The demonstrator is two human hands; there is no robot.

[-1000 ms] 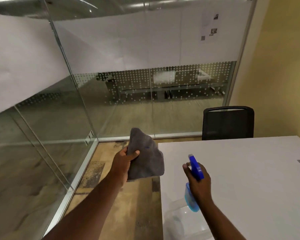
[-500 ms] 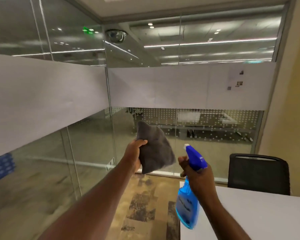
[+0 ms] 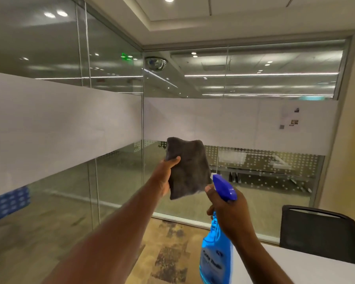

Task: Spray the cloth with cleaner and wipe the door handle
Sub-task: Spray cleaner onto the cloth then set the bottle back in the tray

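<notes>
My left hand (image 3: 166, 174) holds a folded grey cloth (image 3: 188, 169) up in front of me at chest height, thumb across its left edge. My right hand (image 3: 229, 210) grips the neck of a blue spray bottle (image 3: 216, 253), and the dark blue nozzle (image 3: 223, 186) points up and left at the cloth's lower right corner, almost touching it. A finger rests at the trigger. No door handle is in view.
Glass partition walls (image 3: 115, 181) with a frosted band stand to the left and ahead. A white table (image 3: 291, 269) fills the lower right, with a black chair (image 3: 320, 232) behind it. Patterned carpet floor (image 3: 172, 253) lies below my arms.
My view has tilted upward from the table to the glass walls and ceiling. Both hands have risen, and the bottle's nozzle has come closer to the cloth.
</notes>
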